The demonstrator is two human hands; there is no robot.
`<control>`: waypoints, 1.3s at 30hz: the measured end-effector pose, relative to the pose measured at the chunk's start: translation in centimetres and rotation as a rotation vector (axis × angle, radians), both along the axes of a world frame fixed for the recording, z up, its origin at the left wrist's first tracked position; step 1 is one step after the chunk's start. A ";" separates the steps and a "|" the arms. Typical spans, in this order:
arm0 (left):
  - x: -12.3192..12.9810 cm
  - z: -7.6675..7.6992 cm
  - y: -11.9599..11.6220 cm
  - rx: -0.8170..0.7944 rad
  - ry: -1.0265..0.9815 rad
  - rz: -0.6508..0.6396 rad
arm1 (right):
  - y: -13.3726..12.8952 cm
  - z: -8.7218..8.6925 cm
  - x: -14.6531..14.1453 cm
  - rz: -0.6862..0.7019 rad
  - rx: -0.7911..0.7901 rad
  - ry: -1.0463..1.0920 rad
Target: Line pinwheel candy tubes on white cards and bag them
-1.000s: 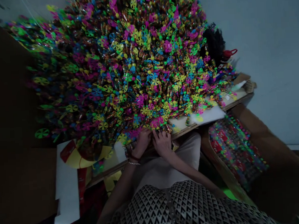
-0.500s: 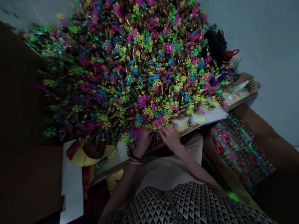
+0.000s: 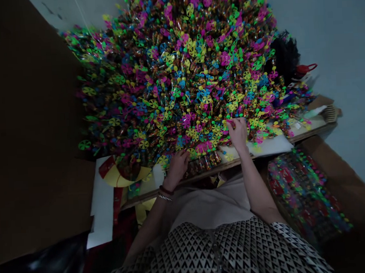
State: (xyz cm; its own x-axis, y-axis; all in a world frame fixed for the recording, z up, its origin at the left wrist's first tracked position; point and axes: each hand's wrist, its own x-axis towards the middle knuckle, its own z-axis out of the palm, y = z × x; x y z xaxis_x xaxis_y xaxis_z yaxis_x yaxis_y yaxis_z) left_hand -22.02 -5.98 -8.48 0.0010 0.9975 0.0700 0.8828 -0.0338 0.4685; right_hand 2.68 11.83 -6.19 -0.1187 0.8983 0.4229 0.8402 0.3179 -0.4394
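Observation:
A large heap of small clear tubes (image 3: pixel 182 77) filled with coloured beads, topped with pink, yellow, green and blue wheel-shaped pieces, covers the table. At the table's front edge, a short row of these tubes (image 3: pixel 206 161) lies side by side. My left hand (image 3: pixel 178 166) is at the left end of that row, fingers curled; what they touch is too dark to make out. Farther right and forward, my right hand (image 3: pixel 237 132) reaches into the heap's front, fingers pinched at a pink piece (image 3: pixel 230 124).
An open carton at the right holds packed bead tubes with red labels (image 3: pixel 304 191). White board (image 3: pixel 103 201) and a yellow-red card (image 3: pixel 120 178) lie at the left front. A wooden brush (image 3: pixel 331 113), a red-handled item (image 3: pixel 304 69) and a black bundle (image 3: pixel 286 53) are at the right.
My right hand has moved away from my left hand, forward and right to the heap. My left hand stays by the front row, which now shows more. The view has shifted left.

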 end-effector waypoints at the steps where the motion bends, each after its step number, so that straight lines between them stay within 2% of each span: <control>1: -0.1 0.0 -0.1 -0.006 -0.008 0.004 | 0.1 -0.2 0.6 -0.007 -0.032 -0.005; 4: 0.0 -0.2 0.0 -0.001 -0.033 0.005 | 0.3 -0.6 2.0 -0.086 -0.080 -0.004; 6: 0.3 -0.3 0.1 0.012 -0.033 0.015 | 0.1 -0.5 2.2 -0.124 -0.001 0.025; 8: 0.6 -0.3 0.2 0.012 -0.022 0.025 | -0.3 0.1 1.4 -0.099 0.090 0.030; 10: 0.8 -0.2 0.3 -0.004 -0.002 0.025 | -1.0 0.6 -0.6 0.015 0.105 -0.017; 12: 0.9 -0.2 0.3 -0.038 0.032 0.013 | -1.9 0.9 -3.6 0.232 0.039 -0.130; 15: 1.1 -0.1 -0.1 -0.106 0.082 -0.015 | -3.2 0.3 -8.6 0.563 -0.062 -0.393; 17: 1.0 -0.2 -0.7 -0.133 0.097 -0.034 | -3.4 -0.4 -11.1 0.650 -0.065 -0.551; 20: 0.6 -0.6 -1.6 -0.118 0.083 -0.041 | -2.5 -1.4 -12.3 0.704 -0.040 -0.657; 24: -0.4 -1.3 -2.2 -0.049 0.030 0.004 | -0.8 -1.7 -10.8 0.762 -0.020 -0.633; 27: -0.6 -1.4 -1.8 0.000 -0.001 0.073 | -1.0 -1.6 -10.6 0.819 0.071 -0.593; 30: -0.3 -1.2 -1.3 -0.033 0.016 0.033 | -1.4 -1.6 -12.7 0.924 0.157 -0.630; 32: 0.2 -1.1 -1.1 -0.099 0.050 -0.021 | -1.1 -1.5 -14.8 0.947 0.177 -0.644; 36: 0.7 -1.8 -1.3 -0.147 0.019 -0.022 | 0.0 -0.1 -17.4 0.914 0.173 -0.590; 39: 0.3 -2.7 -1.3 -0.117 -0.054 0.012 | -1.1 1.8 -16.2 0.851 0.126 -0.517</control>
State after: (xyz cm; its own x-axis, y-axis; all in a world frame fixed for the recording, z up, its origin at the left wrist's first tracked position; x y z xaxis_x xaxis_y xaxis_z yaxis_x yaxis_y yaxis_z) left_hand -21.68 -7.27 -11.18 -0.0116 0.9988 -0.0476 0.8562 0.0346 0.5155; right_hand -13.56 10.78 -4.41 -0.8971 0.3809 0.2239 0.3895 0.9210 -0.0063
